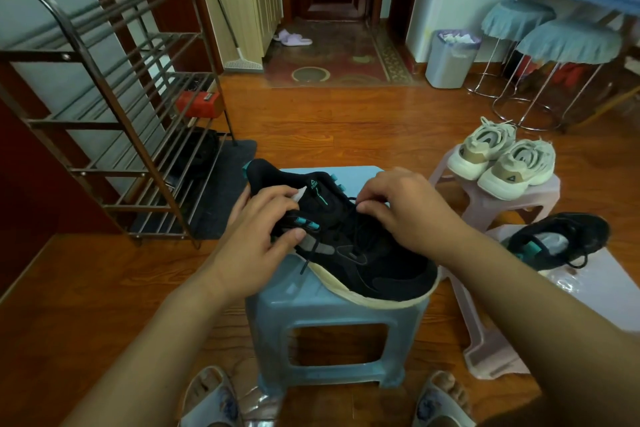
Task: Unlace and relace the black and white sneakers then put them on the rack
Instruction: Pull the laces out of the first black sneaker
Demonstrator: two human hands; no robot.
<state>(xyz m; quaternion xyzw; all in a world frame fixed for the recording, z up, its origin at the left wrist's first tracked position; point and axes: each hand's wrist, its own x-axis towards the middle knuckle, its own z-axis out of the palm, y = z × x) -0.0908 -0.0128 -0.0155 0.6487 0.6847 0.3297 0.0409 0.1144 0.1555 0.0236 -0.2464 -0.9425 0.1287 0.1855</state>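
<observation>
- Black sneaker [349,250] lay on the blue stool [332,322], toe toward 5 o'clock, white sole partly over the edge.
- Our left hand [263,229] gripped the collar side, fingers curled round it; right hand [398,204] pinched the lace [351,215] w/ narrow fingers near the tongue.
- Second black sneaker [561,239] sat at 3 o'clock on a pink stool [588,288]; rack [114,107] at 10 o'clock.
- Risk, we judged: a hard tug could drag the shoe off the stool, since the sole overhung.
- Also: the loose lace end [304,265] could slip back out of an eyelet, or we could skip one, b/c black on black was hard to read.
</observation>
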